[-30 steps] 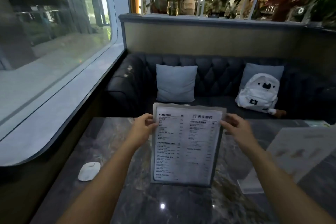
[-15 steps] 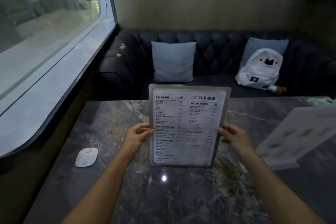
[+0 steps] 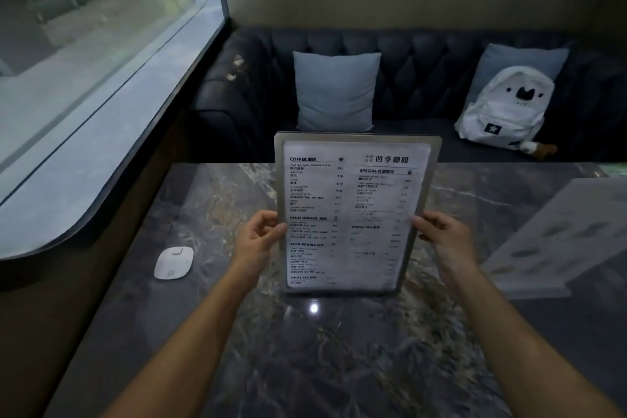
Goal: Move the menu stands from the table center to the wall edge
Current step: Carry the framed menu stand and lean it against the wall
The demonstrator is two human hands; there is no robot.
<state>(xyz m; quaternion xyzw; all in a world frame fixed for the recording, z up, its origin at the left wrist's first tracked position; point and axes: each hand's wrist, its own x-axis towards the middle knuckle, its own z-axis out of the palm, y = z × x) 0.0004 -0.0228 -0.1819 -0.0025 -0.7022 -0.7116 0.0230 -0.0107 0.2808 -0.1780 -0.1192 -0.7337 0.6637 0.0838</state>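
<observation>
Menu stand gripped at both side edges, upright

Left hand (image 3: pixel 255 241) and right hand (image 3: pixel 445 238) have their fingers pinched on the menu stand (image 3: pixel 353 214), over the middle of the marble surface (image 3: pixel 210 207); a second menu stand (image 3: pixel 559 241) stands right.

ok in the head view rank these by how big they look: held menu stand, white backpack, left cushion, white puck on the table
1. held menu stand, though it is nearest the camera
2. and 3. left cushion and white backpack look alike, too close to rank
4. white puck

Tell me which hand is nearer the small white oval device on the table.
Left. The left hand is just right of the white oval device; the right hand is beyond the menu stand.
</observation>
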